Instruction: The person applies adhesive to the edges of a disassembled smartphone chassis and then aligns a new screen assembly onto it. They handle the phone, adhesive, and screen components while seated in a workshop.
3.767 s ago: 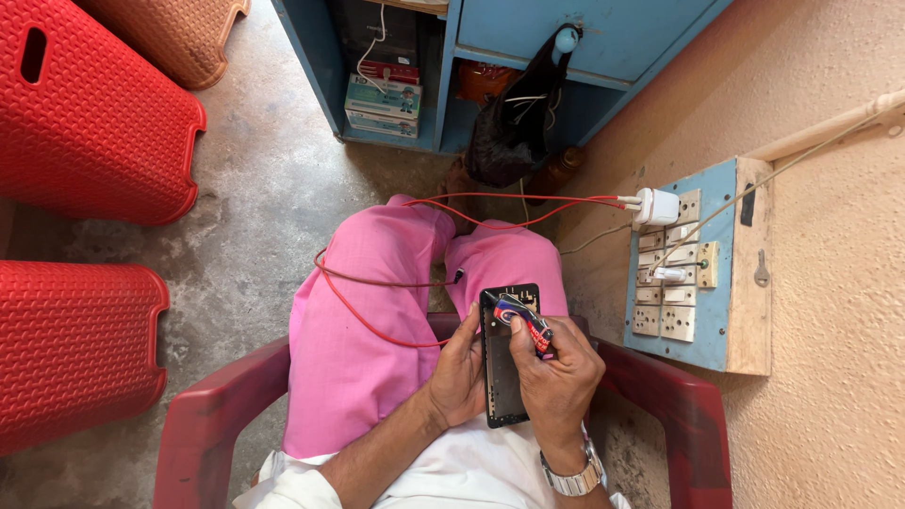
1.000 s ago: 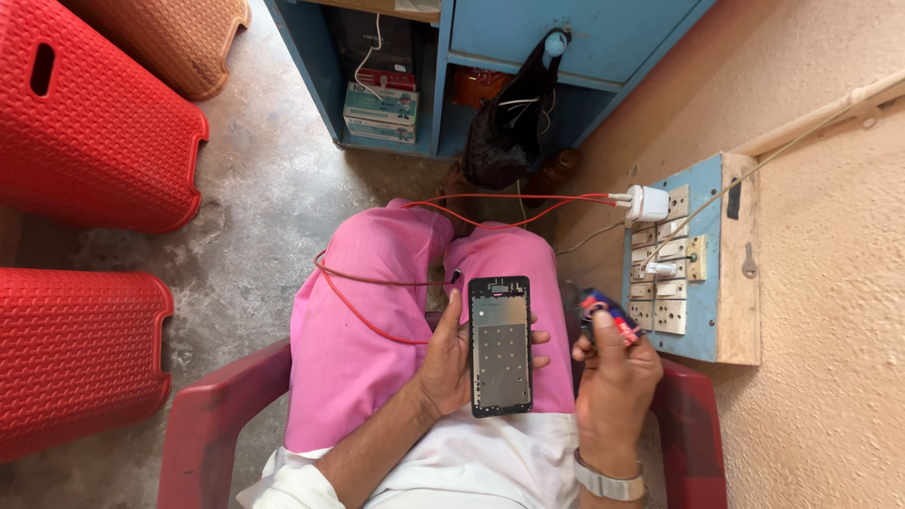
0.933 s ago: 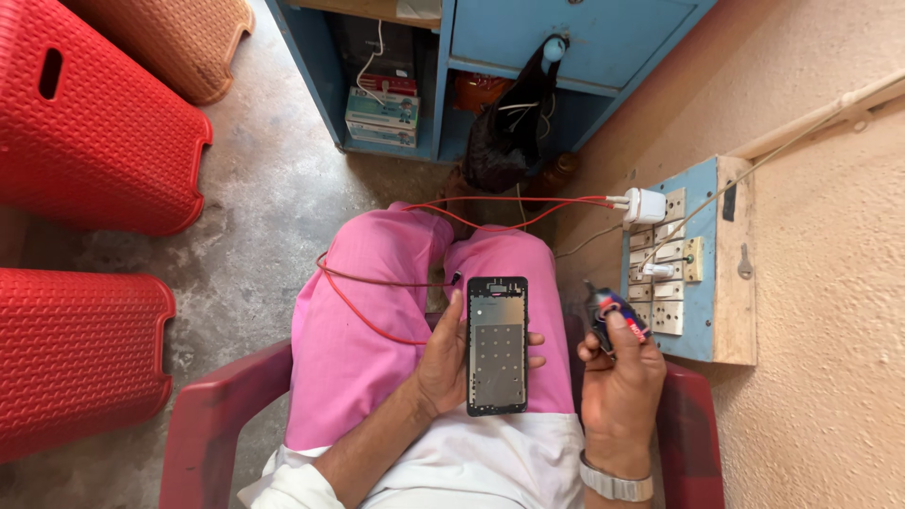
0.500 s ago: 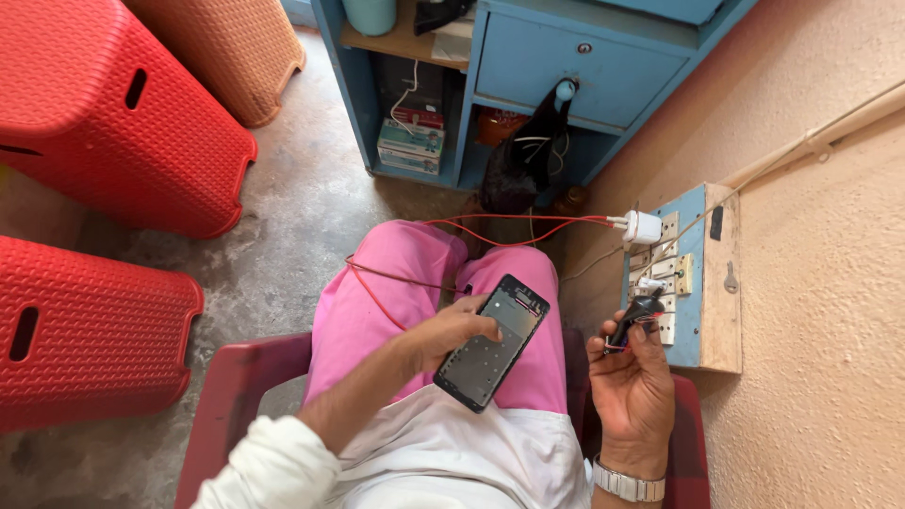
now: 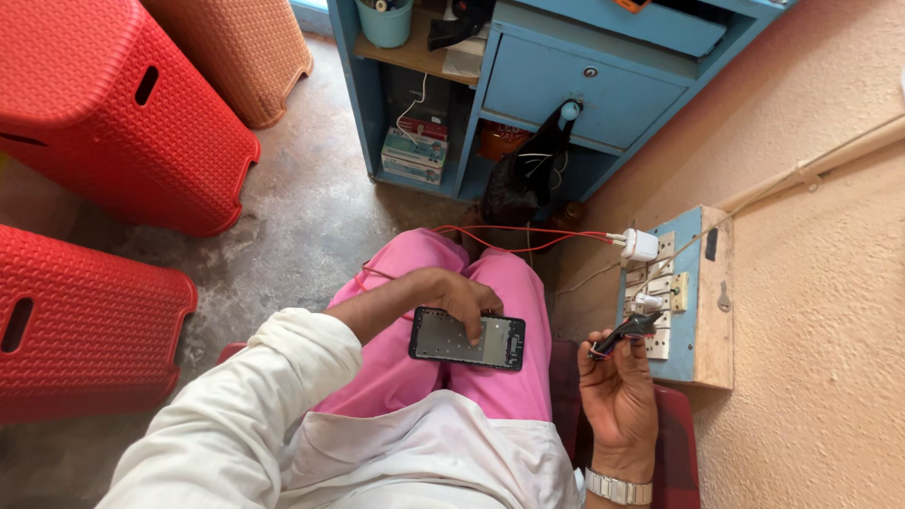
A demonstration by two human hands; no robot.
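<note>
Bright, even daylight; soft shadows, no glare. Sharp centre, wide-angle stretching at edges, slight blur on near sleeve (image 5: 236,415).

Three plastic stools (image 5: 113,113) (two red, one orange), one phone (image 5: 466,338), one cup (image 5: 385,19).

You sit over a rough grey concrete floor (image 5: 311,226). To your left stand two red plastic stools (image 5: 113,113) and an orange one (image 5: 236,47). Ahead is a blue wooden cabinet (image 5: 584,85) with a drawer and open shelves. On your right, a peach plaster wall (image 5: 820,311) carries a blue switchboard (image 5: 693,292) with a white charger (image 5: 641,246) plugged in.
</note>
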